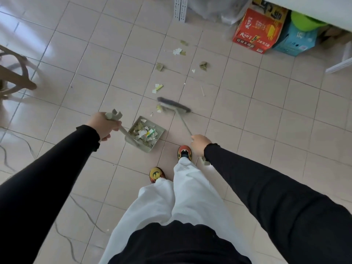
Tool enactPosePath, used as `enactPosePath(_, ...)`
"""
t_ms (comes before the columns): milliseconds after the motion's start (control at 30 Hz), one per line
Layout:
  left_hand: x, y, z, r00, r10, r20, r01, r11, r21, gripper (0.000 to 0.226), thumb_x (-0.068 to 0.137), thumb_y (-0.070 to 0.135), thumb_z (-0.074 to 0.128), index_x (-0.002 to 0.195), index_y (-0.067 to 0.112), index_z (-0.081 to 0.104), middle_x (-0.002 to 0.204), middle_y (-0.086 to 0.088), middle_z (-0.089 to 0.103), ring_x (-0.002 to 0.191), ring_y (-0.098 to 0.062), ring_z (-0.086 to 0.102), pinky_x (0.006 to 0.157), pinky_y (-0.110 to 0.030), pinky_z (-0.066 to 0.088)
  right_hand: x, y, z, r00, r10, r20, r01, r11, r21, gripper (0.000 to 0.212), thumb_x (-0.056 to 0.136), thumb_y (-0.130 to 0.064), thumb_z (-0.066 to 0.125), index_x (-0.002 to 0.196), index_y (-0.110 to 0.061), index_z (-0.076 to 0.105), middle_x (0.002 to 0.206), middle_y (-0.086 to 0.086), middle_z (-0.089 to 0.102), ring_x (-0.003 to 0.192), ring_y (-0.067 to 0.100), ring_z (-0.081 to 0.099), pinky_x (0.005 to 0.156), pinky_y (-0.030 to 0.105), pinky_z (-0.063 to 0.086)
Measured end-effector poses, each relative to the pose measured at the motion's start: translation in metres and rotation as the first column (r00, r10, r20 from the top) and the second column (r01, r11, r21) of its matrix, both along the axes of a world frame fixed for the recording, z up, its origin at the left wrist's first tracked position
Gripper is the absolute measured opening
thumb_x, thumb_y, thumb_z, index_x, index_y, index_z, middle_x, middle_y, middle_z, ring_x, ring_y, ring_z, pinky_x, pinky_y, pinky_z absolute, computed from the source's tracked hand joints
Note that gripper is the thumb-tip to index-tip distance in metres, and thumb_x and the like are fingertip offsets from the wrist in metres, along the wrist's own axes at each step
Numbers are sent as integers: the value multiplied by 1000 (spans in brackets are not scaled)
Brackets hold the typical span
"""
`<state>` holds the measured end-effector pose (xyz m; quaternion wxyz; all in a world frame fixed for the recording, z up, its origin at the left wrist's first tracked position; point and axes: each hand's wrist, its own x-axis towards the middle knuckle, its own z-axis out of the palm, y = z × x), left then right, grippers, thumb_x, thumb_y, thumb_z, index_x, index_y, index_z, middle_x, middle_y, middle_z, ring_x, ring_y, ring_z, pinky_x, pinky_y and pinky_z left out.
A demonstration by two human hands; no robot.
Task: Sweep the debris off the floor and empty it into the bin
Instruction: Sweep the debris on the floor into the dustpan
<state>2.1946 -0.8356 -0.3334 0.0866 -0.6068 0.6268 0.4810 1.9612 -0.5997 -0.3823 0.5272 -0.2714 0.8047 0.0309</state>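
My left hand grips the pale green handle of a dustpan that rests on the tiled floor just ahead of my feet, with paper scraps and leaf bits piled inside. My right hand grips the thin handle of a broom whose grey bristle head sits on the floor just beyond the pan, blurred. Scattered debris of torn paper and dry leaves lies on the tiles beyond the broom, up to a far cluster. No bin is in view.
A red carton and a blue box stand under a white table at the top right. A metal shelf leg is at the top centre. Wooden chair legs are at the left.
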Motion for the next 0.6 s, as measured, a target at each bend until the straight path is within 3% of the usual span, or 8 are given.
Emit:
enactPosePath(67,-2,-1,1,1000,5,1,-5,1000,8,22,90,16,63,109,6,65,90,-10,69,53,-19,44,53,-26,39,5,14,19,993,-47,104,50,998,-25,37,94,-3,44,126,-6,61,72,-2,49,77,24,54,69,31,49)
enactPosePath(167,1,0,0,1000,13,14,-13,1000,10,21,90,16,63,109,7,65,85,-7,67,54,-19,45,52,-27,40,11,42,60,958,-188,215,201,979,-40,42,95,-7,36,121,-30,61,73,0,50,56,17,44,44,21,37)
enactPosePath(233,5,1,-1,1000,20,13,-20,1000,10,21,90,17,63,109,7,66,85,-7,68,54,-19,45,52,-26,40,18,60,83,927,-260,270,282,958,-45,48,96,-9,35,128,-34,59,79,5,46,54,15,37,41,21,33)
enactPosePath(300,9,3,-2,1000,31,3,-31,999,14,22,91,18,63,110,7,66,91,-11,71,54,-19,45,52,-26,39,24,71,93,937,-250,245,274,959,-68,49,94,-12,35,122,-45,57,81,5,48,58,18,40,48,26,36)
enactPosePath(333,11,4,-3,999,38,-1,-38,999,16,21,91,19,63,109,7,66,95,-13,72,54,-19,46,52,-26,39,26,72,92,949,-233,210,255,963,-83,47,93,-13,35,118,-43,61,81,5,50,60,20,42,51,28,37)
enactPosePath(433,17,7,-3,999,50,-4,-50,999,16,19,91,21,64,107,10,65,100,-14,73,54,-19,46,52,-26,40,30,53,72,979,-182,90,192,973,-128,35,92,-14,34,115,-12,59,80,12,58,59,23,49,56,34,41)
enactPosePath(500,19,10,-3,999,48,-4,-48,999,12,15,92,21,63,103,11,65,100,-15,73,53,-19,46,52,-27,41,34,31,52,992,-117,40,121,984,-131,26,92,-12,34,103,-8,57,85,14,59,65,26,51,60,38,40)
enactPosePath(600,23,16,-5,999,54,-8,-54,998,18,14,92,21,62,102,11,63,99,-14,71,53,-19,46,51,-26,40,39,10,28,995,-82,54,86,994,-69,24,91,-4,36,102,-11,56,82,7,54,74,28,51,57,31,38)
